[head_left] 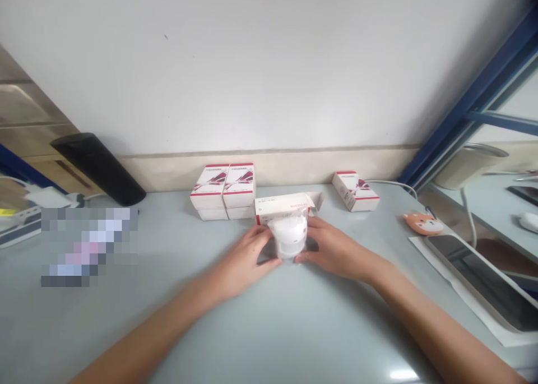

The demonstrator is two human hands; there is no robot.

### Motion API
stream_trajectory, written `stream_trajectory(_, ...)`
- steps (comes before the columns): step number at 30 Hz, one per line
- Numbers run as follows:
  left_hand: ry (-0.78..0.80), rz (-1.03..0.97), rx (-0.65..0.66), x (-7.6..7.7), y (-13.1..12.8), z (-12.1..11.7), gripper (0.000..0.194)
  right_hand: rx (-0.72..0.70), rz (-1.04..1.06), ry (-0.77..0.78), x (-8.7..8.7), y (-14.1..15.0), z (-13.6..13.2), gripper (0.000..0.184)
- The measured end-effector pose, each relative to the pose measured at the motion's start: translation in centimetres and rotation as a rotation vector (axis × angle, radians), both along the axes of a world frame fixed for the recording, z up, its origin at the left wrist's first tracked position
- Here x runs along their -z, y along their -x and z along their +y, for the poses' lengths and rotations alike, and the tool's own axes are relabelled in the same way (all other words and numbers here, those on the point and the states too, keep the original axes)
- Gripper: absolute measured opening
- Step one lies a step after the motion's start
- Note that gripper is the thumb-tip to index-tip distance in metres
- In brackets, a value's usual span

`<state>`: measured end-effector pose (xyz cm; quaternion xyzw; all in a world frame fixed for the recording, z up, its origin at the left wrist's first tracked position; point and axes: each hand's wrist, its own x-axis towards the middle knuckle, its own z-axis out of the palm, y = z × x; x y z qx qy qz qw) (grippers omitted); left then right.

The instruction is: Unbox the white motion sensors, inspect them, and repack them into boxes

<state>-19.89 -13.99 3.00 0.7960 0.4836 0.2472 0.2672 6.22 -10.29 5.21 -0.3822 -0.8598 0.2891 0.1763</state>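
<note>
A white rounded plastic device (290,237) in a clear plastic bag is at the middle of the grey-blue table (269,328). My left hand (246,255) grips it from the left, with thumb low and fingers behind. From the other side my right hand (338,252) holds it in the same way, so both hands are closed around it. Just behind lies a white and red carton (279,203), its flap open at the right end. The device and my fingers hide part of the carton's front.
Stacked white and red boxes (225,190) stand left of the carton, and another box (355,192) lies to the right. A black cylinder (98,168) leans at the left. At right are an orange animal-face case (423,223), a large phone-like device (483,283) and a blue frame (458,89).
</note>
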Motion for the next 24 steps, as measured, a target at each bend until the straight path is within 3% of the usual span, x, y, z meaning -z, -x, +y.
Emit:
stream_trajectory(6,-0.001,0.011,-0.046,-0.5,-0.5,-0.6,0.069,-0.046,0.007,-0.085,-0.2,0.4,-0.1,0.047)
stream_trajectory(12,0.008,-0.192,-0.14,-0.4,-1.2,-0.9,0.053,-0.088,0.02,-0.149,0.4,0.9,-0.3,0.03)
stream_trajectory(15,0.151,-0.299,-0.172,-0.6,-1.3,-0.8,0.049,-0.094,0.099,-0.085,0.5,1.0,-0.5,0.022)
stream_trajectory(20,0.305,-0.727,-0.219,-2.0,-1.5,-0.4,0.048,-0.046,0.371,0.132,-0.1,1.4,-1.0,0.027)
stream_trajectory(24,0.367,-0.911,-0.212,-2.8,-1.5,-0.3,0.046,-0.024,0.526,0.306,-0.8,1.8,-1.5,0.03)
